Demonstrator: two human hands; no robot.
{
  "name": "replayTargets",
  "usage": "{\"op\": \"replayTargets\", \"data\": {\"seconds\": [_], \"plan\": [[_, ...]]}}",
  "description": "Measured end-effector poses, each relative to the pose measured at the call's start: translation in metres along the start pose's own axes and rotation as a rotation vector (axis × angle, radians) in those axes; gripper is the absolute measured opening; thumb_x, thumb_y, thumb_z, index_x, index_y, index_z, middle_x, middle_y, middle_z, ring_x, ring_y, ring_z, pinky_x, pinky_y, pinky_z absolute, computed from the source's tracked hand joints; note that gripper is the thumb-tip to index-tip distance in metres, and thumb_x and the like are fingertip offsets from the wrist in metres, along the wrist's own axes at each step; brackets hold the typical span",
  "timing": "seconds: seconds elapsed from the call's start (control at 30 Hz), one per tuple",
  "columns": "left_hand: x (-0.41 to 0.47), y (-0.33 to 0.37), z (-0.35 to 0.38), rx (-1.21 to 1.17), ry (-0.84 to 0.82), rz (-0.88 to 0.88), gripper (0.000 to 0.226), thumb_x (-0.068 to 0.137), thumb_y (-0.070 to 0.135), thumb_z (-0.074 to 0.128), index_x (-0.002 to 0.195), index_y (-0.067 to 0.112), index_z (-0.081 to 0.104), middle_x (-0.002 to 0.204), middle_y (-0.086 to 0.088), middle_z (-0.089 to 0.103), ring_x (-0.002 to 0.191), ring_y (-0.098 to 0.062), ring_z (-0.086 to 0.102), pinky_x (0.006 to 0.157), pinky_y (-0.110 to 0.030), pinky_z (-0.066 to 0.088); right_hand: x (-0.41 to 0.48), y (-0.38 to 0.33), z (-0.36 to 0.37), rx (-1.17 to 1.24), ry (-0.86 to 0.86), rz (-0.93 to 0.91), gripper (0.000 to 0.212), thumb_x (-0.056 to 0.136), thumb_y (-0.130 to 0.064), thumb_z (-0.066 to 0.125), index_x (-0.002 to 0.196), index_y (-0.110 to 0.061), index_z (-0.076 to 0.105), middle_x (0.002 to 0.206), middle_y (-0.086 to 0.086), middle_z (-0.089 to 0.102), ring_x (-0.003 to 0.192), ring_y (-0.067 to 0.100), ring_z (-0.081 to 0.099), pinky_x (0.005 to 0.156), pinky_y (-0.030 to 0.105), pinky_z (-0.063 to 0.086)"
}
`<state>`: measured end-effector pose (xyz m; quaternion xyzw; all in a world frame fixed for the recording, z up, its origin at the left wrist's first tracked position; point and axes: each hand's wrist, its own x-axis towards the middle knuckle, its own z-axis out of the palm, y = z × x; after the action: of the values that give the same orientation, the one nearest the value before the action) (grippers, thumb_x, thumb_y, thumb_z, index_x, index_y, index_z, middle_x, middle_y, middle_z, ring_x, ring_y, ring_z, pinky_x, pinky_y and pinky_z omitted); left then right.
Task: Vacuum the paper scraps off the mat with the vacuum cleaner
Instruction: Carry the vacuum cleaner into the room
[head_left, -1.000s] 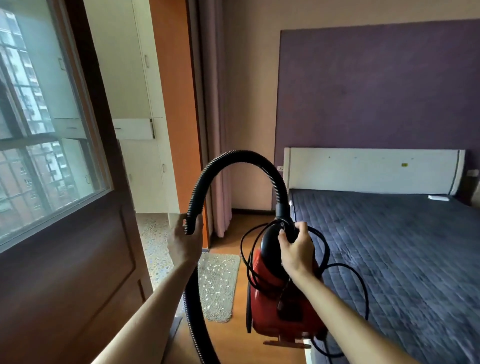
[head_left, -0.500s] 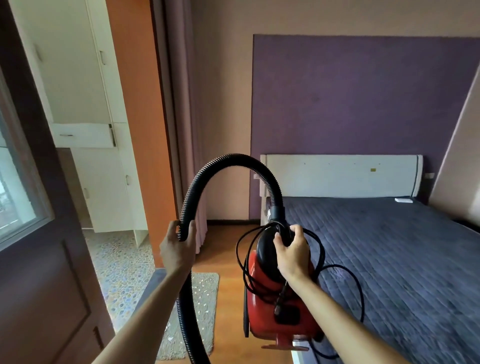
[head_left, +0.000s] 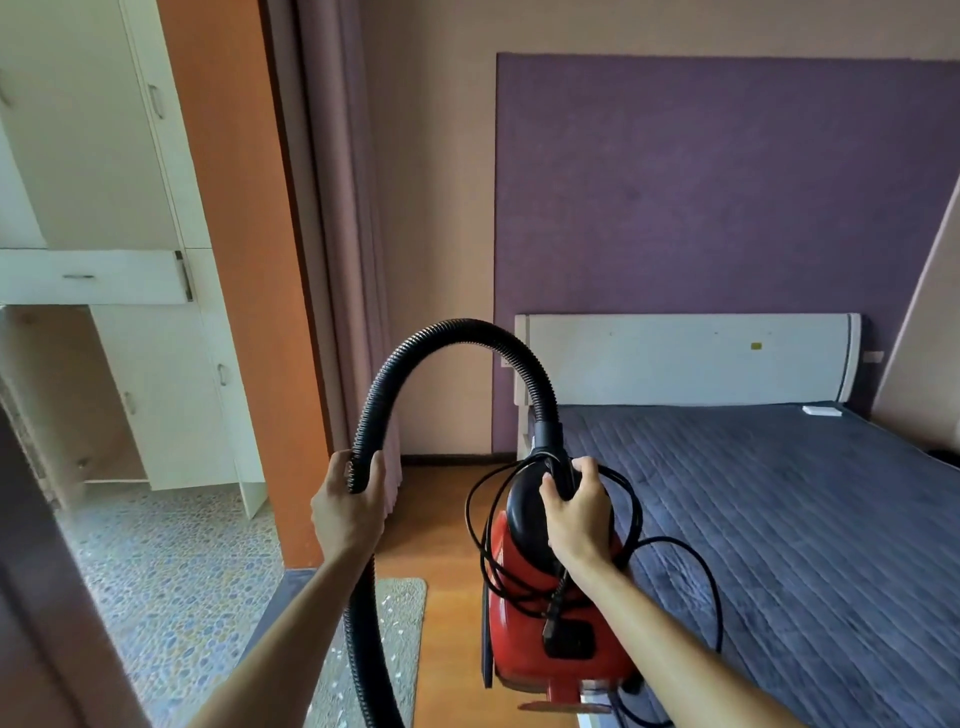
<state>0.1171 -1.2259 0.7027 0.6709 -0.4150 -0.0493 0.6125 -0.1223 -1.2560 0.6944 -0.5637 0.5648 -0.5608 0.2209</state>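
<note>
Bedroom floorboards (head_left: 447, 540), scrap-flecked mat (head_left: 402, 618) (left hand (head_left: 348, 512) around hose (head_left: 452, 332), right hand (head_left: 576, 517) around vacuum handle (head_left: 562, 467))

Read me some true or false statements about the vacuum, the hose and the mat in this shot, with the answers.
1. The left hand grips the black hose. True.
2. The vacuum cleaner stands on the mat. False: the right hand holds it up by its top handle, to the right of the mat.
3. The cord is out of sight. False: it hangs in loose loops around the vacuum cleaner.
4. Pale paper scraps lie on the mat. True.
</note>
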Motion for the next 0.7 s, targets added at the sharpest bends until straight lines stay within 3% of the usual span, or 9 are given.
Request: {"op": "replayTargets", "data": {"seconds": [0.1,0.2,0.4,0.6,0.7], "plan": [[0.029,0.003,0.033,0.024,0.003,-0.008,0.015,0.095,0.036,0.061,0.092,0.023,0.054,0.067,0.003,0.057,0.052,-0.008,0.054,0.043,-0.019,0.031,0.044,0.014,0.024,0.003,-0.017,0.005,0.022,0.093,-0.026,0.062,0.105,-0.022,0.043,0.087,0.012,0.062,0.074,0.021,0.056,0.063,0.031,0.047],[0.061,-0.001,0.067,0.004,0.019,-0.013,0.017,0.095,0.035,0.062,0.091,0.02,0.055,0.066,0.003,0.057,0.052,-0.013,0.054,0.044,-0.02,0.032,0.087,0.023,0.048,-0.018,-0.008,-0.001,0.028,0.093,-0.024,0.062,0.114,-0.01,0.049,0.104,0.019,0.065,0.08,0.018,0.054,0.069,0.032,0.048],[0.11,-0.015,0.116,-0.021,0.029,-0.036,0.015,0.094,0.036,0.062,0.093,0.023,0.055,0.074,-0.001,0.061,0.062,-0.019,0.057,0.054,-0.022,0.038,0.148,0.029,0.077,-0.03,-0.016,-0.037,0.023,0.093,-0.022,0.062,0.107,-0.012,0.048,0.073,-0.003,0.054,0.056,0.005,0.048,0.049,0.014,0.032],[0.152,-0.028,0.156,-0.031,0.018,-0.036,0.018,0.094,0.037,0.062,0.098,0.019,0.06,0.077,-0.002,0.065,0.063,-0.017,0.06,0.051,-0.02,0.037,0.199,0.044,0.111,-0.011,-0.034,-0.021,0.023,0.093,-0.024,0.062,0.106,-0.015,0.045,0.075,0.001,0.057,0.058,0.018,0.053,0.054,0.023,0.04],[0.174,-0.038,0.177,-0.016,0.012,-0.037,0.017,0.095,0.036,0.061,0.096,0.02,0.059,0.076,-0.001,0.065,0.061,-0.013,0.059,0.05,-0.02,0.036,0.222,0.052,0.129,-0.02,-0.04,-0.009,0.022,0.093,-0.023,0.062,0.104,-0.016,0.044,0.07,-0.004,0.054,0.056,0.016,0.054,0.052,0.023,0.038]]}}
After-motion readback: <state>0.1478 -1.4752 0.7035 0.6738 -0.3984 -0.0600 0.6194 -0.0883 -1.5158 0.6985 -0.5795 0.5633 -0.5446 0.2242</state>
